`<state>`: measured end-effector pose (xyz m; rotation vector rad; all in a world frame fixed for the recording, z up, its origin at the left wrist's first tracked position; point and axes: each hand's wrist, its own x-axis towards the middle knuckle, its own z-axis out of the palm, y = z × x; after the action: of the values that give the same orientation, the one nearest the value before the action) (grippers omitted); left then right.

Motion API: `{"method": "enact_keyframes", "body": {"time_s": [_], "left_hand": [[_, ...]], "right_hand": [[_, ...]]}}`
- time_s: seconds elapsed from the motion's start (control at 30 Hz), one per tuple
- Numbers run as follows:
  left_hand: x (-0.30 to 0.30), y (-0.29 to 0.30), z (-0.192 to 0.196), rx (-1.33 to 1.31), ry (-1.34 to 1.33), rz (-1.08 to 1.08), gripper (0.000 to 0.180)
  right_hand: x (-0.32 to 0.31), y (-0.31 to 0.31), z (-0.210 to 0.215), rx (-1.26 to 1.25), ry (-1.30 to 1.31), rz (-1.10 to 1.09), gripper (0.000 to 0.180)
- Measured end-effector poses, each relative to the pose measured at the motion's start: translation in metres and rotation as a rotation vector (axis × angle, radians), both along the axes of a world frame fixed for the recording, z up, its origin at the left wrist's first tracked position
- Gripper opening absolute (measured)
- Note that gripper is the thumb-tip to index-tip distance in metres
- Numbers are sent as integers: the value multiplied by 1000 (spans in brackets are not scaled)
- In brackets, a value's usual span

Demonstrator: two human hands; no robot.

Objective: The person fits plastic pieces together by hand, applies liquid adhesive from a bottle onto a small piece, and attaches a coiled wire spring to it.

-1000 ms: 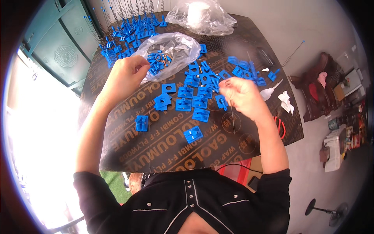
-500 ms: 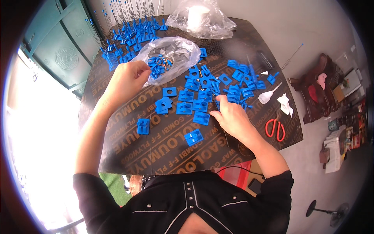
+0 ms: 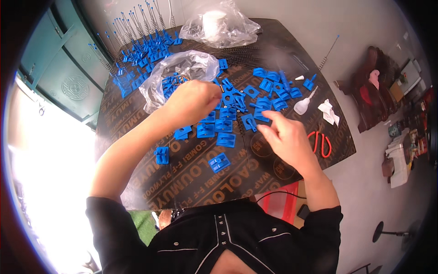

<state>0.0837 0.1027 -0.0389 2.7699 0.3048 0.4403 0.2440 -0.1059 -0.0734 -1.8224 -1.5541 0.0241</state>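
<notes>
My left hand (image 3: 194, 101) is above the middle of the table, just right of a clear plastic bag (image 3: 200, 59) of small blue and copper-coloured parts. Its fingers are pinched together; whatever they hold is hidden. My right hand (image 3: 288, 139) hovers to the right, thumb and forefinger apart, just beside a blue plate with a hole (image 3: 249, 122). I cannot tell whether its thumb touches that plate. Several blue plates with raised brackets (image 3: 223, 125) lie between the hands. Nearer me are two separate blue pieces, a bracket piece (image 3: 161, 155) at left and another bracket piece (image 3: 219, 162) at centre.
Blue bases with upright springs (image 3: 150, 43) crowd the far left. At the back sits a clear bag with a white roll (image 3: 214, 25). On the right lie a white squeeze bottle (image 3: 303, 106), crumpled tissue (image 3: 328, 113) and red-handled scissors (image 3: 325, 144). Loose dark springs (image 3: 242, 55) lie behind.
My left hand has moved right and nearer, from the bag's edge to above the blue parts. My right hand has drawn slightly back, its fingers spreading; a holed blue plate now shows beside it.
</notes>
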Motion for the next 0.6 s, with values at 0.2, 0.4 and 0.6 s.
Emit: {"method": "enact_keyframes", "body": {"time_s": [0.2,0.4,0.6], "left_hand": [[48,-12,-15,163,124,-215,7],[79,-13,-30,320,176,-332,5],[94,-15,-35,403,252,-384,7]], "right_hand": [[9,-28,-3,168,171,-87,17],[5,-38,-33,219,251,-96,9],[8,-40,-52,311,331,-72,9]]}}
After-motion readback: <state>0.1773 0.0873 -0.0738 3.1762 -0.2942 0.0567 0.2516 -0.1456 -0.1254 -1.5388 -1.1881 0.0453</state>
